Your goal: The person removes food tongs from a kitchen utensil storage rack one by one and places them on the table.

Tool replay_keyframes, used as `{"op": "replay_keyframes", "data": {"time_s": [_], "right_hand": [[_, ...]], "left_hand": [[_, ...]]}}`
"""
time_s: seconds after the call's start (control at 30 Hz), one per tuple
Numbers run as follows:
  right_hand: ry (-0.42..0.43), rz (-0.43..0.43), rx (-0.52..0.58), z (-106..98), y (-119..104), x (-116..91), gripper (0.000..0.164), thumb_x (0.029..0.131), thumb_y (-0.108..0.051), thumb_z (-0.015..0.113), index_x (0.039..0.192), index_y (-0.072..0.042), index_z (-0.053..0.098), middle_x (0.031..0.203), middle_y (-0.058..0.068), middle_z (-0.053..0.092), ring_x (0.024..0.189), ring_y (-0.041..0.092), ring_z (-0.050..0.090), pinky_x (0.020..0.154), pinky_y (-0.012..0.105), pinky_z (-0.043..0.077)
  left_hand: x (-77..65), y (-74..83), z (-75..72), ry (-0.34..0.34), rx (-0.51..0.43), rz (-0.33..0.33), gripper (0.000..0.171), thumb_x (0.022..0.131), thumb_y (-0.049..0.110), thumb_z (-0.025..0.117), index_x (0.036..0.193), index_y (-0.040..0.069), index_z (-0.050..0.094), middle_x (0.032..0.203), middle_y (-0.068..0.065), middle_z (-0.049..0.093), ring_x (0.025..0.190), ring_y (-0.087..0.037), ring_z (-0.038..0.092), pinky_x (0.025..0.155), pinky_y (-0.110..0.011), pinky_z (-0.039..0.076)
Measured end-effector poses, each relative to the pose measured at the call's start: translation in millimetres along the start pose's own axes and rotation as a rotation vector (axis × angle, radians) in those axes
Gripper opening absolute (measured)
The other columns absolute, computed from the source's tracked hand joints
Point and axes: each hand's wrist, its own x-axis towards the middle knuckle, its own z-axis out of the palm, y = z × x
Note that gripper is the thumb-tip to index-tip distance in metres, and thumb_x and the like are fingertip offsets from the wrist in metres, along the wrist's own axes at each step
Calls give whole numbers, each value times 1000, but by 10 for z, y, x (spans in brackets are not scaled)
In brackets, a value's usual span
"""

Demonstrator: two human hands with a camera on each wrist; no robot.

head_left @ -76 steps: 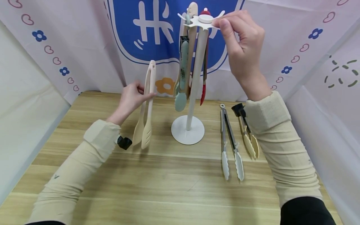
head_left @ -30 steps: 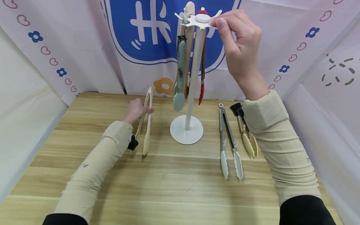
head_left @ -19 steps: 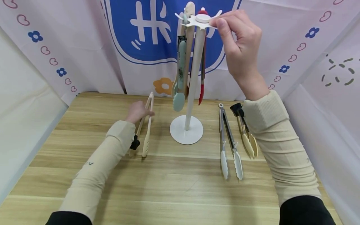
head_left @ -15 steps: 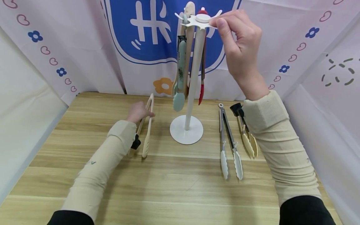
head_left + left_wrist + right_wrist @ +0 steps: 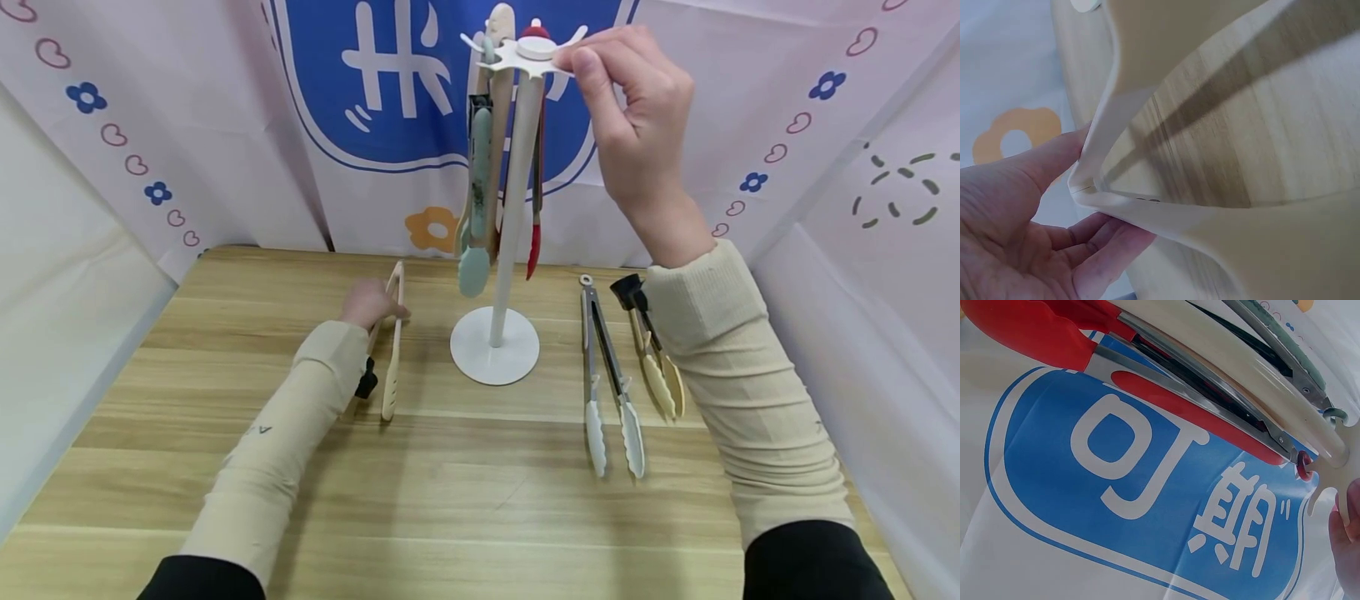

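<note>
Tongs (image 5: 392,367), cream-coloured, have been lowered farther towards the tabletop (image 5: 480,500), pinched near the hinge between thumb and fingers of the left hand (image 5: 368,303); whether fully down cannot be told. Setting-down is judged nearly finished. Beyond, white rack (image 5: 514,200) still steadied, its top pinched by fingers of the right hand (image 5: 645,117); hung mint tongs (image 5: 473,271) unmoved.

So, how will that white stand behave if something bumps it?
The white stand may tip if pushed high, since its tall pole rises from a flat base. Teal tongs and red tongs hanging from its top probably make it top-heavy. The right hand, pinching its top, may steady it.
</note>
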Motion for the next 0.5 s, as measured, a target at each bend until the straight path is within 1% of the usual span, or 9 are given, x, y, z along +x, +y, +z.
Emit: {"op": "replay_keyframes", "data": {"time_s": [0.1,0.23,0.4,0.5], "right_hand": [[0,2,0,2,-3,1,19,89,-4,52,85,3,70,86,12,67,89,7,54,83,20,41],[3,4,3,6,-7,5,20,89,-4,52,85,3,70,86,11,67,89,7,54,83,20,41],[6,-1,7,10,-5,5,19,89,-4,52,85,3,70,85,12,67,88,8,55,83,20,41],[8,-6,4,11,-2,3,20,89,-4,52,85,4,70,85,12,67,88,10,55,83,21,41]], "left_hand": [[4,-7,1,-9,24,-13,31,76,23,72,77,0,52,78,-12,53,69,-24,49,60,-32,47],[5,-8,-6,-16,69,-13,31,76,23,72,78,-1,52,78,-12,53,68,-23,49,59,-32,46],[0,10,-21,-35,76,-19,31,77,24,71,81,-1,52,80,-12,53,69,-23,50,59,-32,46],[-7,24,-31,-57,84,-12,34,79,23,69,89,-6,55,90,-19,58,78,-28,54,67,-36,49]]}}
